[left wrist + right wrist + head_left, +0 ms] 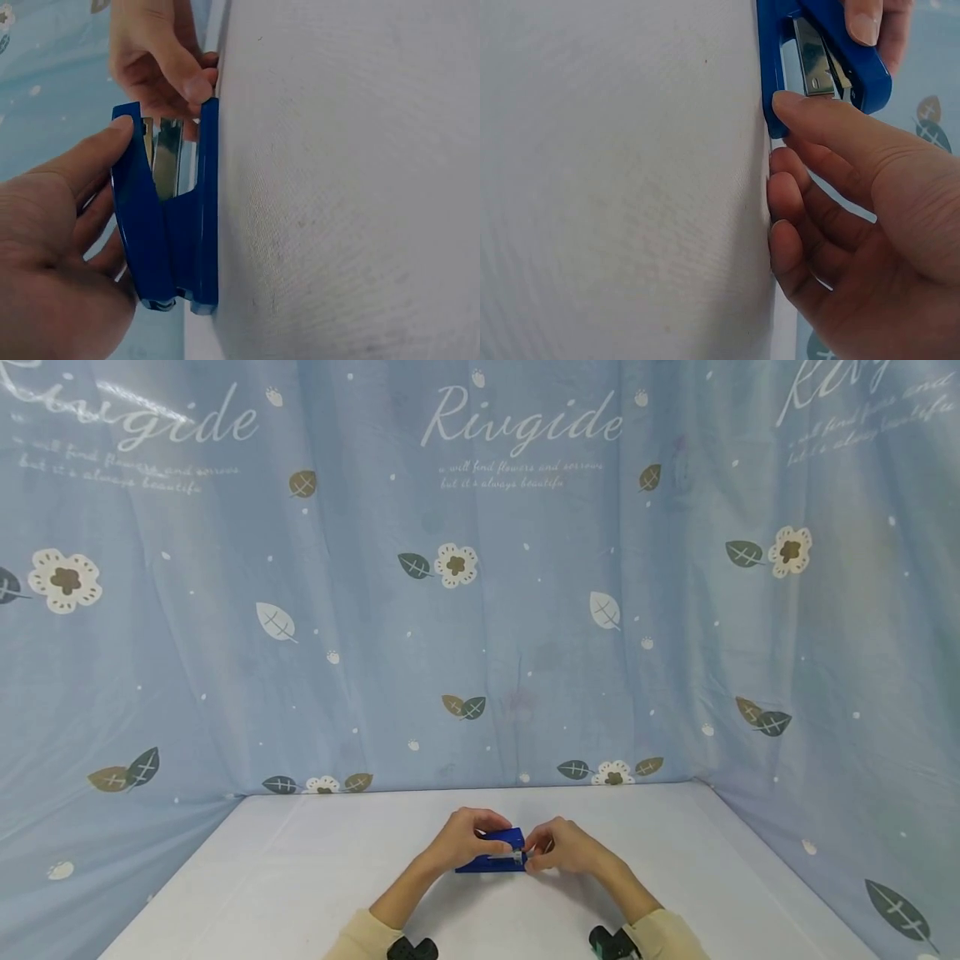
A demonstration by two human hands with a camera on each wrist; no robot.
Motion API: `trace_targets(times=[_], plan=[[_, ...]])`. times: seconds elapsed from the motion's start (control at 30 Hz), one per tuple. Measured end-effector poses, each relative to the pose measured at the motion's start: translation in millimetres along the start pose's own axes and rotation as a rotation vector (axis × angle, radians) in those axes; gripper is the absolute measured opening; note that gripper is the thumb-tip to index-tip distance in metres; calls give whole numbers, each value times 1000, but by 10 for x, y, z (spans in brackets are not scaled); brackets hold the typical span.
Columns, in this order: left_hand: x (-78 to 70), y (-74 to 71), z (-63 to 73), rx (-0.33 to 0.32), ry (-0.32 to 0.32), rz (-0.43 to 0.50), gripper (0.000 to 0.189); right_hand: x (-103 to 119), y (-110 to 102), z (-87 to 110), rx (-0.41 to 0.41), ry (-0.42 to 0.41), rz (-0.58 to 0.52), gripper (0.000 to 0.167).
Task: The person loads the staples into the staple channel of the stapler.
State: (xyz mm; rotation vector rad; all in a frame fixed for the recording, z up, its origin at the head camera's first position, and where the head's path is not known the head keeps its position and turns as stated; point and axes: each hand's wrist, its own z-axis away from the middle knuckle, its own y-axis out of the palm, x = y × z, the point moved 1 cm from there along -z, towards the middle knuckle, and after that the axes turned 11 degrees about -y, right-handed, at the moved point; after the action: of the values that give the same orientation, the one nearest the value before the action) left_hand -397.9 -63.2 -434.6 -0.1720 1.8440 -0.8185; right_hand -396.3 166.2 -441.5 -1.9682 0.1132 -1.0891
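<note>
A blue stapler (487, 865) stands on its base on the white table, its front end towards the right. From above, my left hand (459, 841) grips its upper arm, with the thumb on the near side and the fingers behind. At the front tip of the base, my right hand (567, 847) holds on with thumb and fingers. The silver staple magazine (168, 157) shows in the gap between the upper arm and the base. In the right wrist view, the right thumb (810, 112) lies on the base's tip, while the other fingers curl beside the tabletop.
A white tabletop (300, 860) spreads around the hands. Blue patterned curtains (525, 652) hang behind it and along both sides. Dark wrist devices (412, 948) sit by the cream sleeves at the lower edge of the head view.
</note>
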Motion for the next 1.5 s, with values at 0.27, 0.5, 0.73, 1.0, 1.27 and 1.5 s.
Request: trace_targets(times=[0.27, 0.5, 0.73, 1.0, 1.27, 1.5], plan=[[-36, 41, -8, -17, -23, -26, 28, -3, -28, 17, 12, 14, 4, 21], [-71, 64, -7, -16, -31, -28, 28, -12, -42, 35, 14, 12, 5, 20], [-77, 37, 19, -7, -50, -69, 29, 12, -24, 28, 18, 14, 7, 21], [-78, -31, 124, 72, -36, -169, 45, 70, -22, 49, 22, 7, 57, 20], [-128, -167, 331, 88, -47, -396, 55, 131, -50, 135, 38, -8, 115, 27], [-120, -329, 578, 36, -85, -552, 56, 199, -170, 259, 14, 2, 198, 39]])
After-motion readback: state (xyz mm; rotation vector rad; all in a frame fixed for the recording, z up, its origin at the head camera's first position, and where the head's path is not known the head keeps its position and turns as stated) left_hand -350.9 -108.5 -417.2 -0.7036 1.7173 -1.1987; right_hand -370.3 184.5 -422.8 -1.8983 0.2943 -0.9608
